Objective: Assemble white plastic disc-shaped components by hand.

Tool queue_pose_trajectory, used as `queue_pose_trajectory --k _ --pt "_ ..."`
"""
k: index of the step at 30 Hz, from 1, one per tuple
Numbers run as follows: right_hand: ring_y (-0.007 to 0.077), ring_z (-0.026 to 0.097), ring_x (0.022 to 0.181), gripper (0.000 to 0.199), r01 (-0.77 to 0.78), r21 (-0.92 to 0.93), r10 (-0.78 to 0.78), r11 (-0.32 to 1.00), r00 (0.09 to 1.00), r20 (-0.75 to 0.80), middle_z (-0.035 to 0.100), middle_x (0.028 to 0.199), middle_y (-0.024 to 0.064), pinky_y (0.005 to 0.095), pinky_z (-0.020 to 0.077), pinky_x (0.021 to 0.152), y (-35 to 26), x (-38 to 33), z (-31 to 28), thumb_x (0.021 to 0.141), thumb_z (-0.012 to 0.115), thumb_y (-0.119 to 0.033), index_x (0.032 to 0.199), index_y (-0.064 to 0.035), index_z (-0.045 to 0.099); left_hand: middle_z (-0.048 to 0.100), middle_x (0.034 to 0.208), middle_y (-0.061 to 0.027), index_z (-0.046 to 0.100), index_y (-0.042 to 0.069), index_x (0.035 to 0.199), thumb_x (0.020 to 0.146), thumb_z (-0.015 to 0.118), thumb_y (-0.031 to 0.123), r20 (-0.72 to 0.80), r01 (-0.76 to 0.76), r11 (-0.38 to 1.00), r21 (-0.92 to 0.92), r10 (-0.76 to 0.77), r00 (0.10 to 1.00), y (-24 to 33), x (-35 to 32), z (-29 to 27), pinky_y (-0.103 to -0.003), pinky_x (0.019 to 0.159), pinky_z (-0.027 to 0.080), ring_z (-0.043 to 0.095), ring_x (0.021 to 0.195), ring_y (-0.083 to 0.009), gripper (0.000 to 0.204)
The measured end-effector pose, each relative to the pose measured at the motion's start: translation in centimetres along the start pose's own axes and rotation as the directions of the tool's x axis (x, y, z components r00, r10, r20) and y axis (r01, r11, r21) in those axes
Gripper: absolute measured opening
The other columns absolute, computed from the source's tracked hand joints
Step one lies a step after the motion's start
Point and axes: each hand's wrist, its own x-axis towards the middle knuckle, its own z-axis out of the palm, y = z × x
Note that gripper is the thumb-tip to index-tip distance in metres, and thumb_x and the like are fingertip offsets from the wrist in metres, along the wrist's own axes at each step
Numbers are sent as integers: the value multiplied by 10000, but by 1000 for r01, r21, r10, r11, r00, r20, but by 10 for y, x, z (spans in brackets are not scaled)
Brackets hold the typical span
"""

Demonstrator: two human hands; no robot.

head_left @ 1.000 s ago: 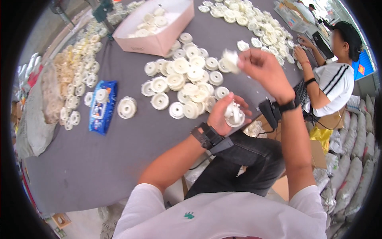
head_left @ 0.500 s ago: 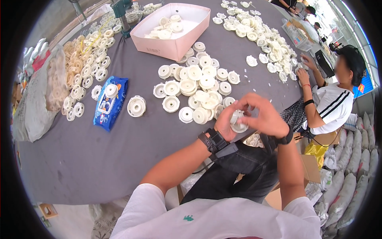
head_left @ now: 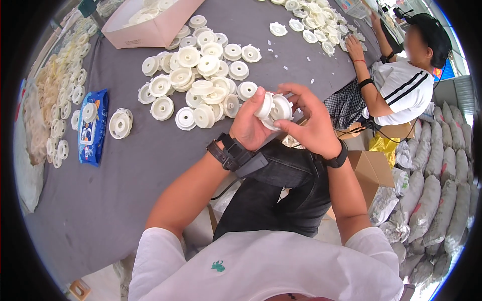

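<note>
Two white plastic discs (head_left: 273, 108), seemingly light, stiff and best held by their rims, are gripped together between the left hand (head_left: 251, 125) and right hand (head_left: 311, 125), above a grey bench (head_left: 125, 170).

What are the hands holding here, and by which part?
Two white plastic discs, pinched by their rims between left hand and right hand.

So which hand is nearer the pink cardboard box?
Left. The left hand sits on the box's side of the white plastic discs; the right hand lies farther away.
</note>
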Motion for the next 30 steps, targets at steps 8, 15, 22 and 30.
queue_pose_trajectory --k 8,15,22,30 --pt "188 660 1121 474 -80 703 229 707 966 -120 680 1193 136 331 553 974 42 -8 2 864 753 90 1298 27 570 619 1333 -142 532 70 1332 1088 413 507 4 34 992 122 -34 999 3 -3 -1 -527 996 560 622 1243 -288 515" --pt "188 661 1112 438 31 732 244 681 932 -267 675 1169 108 330 561 956 47 -11 16 880 741 82 1279 12 576 620 1321 -118 512 61 1384 1031 613 242 -16 -11 990 143 13 1000 -2 -5 5 -446 919 610 642 1204 -249 410" --pt "136 651 1020 306 -109 617 247 780 958 -143 669 1150 67 293 551 887 52 -18 3 932 713 22 1223 3 622 679 1178 -79 566 39 1335 976 709 130 -40 -90 926 366 112 993 -8 -1 -4 -314 750 566 668 1008 -178 397" --pt "143 667 888 211 -160 850 313 502 950 -6 707 1029 68 304 549 840 64 -19 1 995 681 -99 1175 -3 630 671 1163 -90 546 27 1352 966 730 172 20 -107 915 388 108 994 -8 -1 -1 -314 754 554 654 977 -166 452"
